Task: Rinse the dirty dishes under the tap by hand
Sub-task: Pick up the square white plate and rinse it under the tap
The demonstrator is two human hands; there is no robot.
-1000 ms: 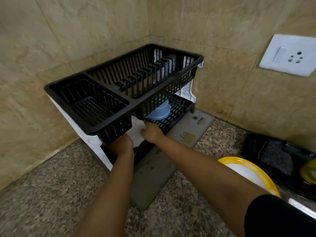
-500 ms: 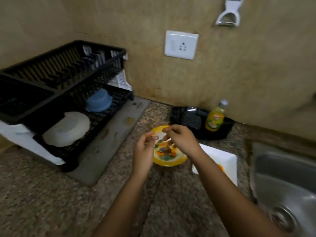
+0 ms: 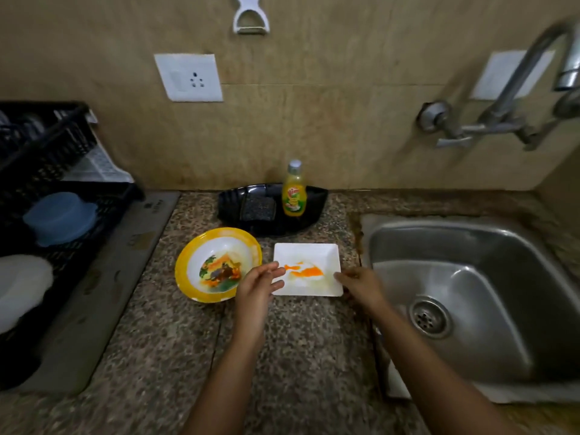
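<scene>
Dirty dishes on speckled granite counter [image 3: 169, 340] beside steel sink [image 3: 489, 277].
White square plate [image 3: 309, 255], smeared orange: left hand [image 3: 255, 285], fingers straight, over its left edge; right hand [image 3: 361, 285] touches its right edge, grip unclear. Yellow-rimmed round bowl [image 3: 190, 262], stained, just left.

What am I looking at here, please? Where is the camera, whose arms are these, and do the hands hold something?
No machine here: a person's bare arms, seen by one camera worn on the head, looking down. On the counter lie a yellow-rimmed bowl and a white square plate, both soiled. Behind stands a soap bottle in a black tray; the sink and tap are right, a dish rack left. The left hand, fingers straight, is over the plate's left edge; the right hand touches its right edge. Whether it grips, I cannot tell.
</scene>
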